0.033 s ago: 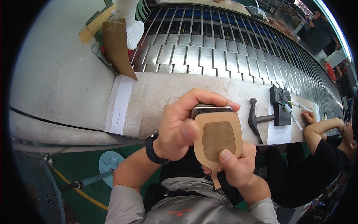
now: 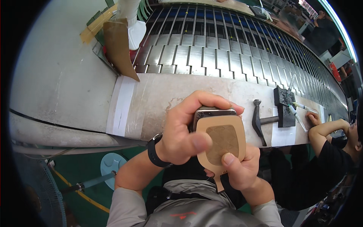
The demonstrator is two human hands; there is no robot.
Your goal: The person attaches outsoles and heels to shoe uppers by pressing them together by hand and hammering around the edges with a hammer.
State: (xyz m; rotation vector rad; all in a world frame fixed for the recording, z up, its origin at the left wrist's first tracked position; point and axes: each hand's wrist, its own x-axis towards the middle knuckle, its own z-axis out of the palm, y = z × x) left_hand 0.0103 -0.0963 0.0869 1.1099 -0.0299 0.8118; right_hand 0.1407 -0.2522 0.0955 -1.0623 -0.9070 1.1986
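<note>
A shoe point(image 2: 221, 145) is held up before me with its tan sole facing me, a brown textured patch in the middle of it. Dark glossy upper shows along its squared toe, and the sole narrows toward my body. My left hand point(image 2: 181, 132), with a black watch at the wrist, is closed around the toe; its fingers wrap over the far end and its thumb lies at the sole's left edge. My right hand point(image 2: 242, 166) grips the lower right side, thumb pressed on the sole. Its other fingers are hidden behind the shoe.
A hammer point(image 2: 258, 123) lies on the worktable point(image 2: 151, 109), its handle by black blocks point(image 2: 284, 104) and syringe-like tubes point(image 2: 297, 116). Beyond runs a metal slatted conveyor point(image 2: 211, 56). A co-worker's arm point(image 2: 325, 130) rests at right; a fan point(image 2: 38, 189) stands lower left.
My left thumb has moved slightly right and down onto the edge of the sole. The shoe and my right hand look nearly unmoved.
</note>
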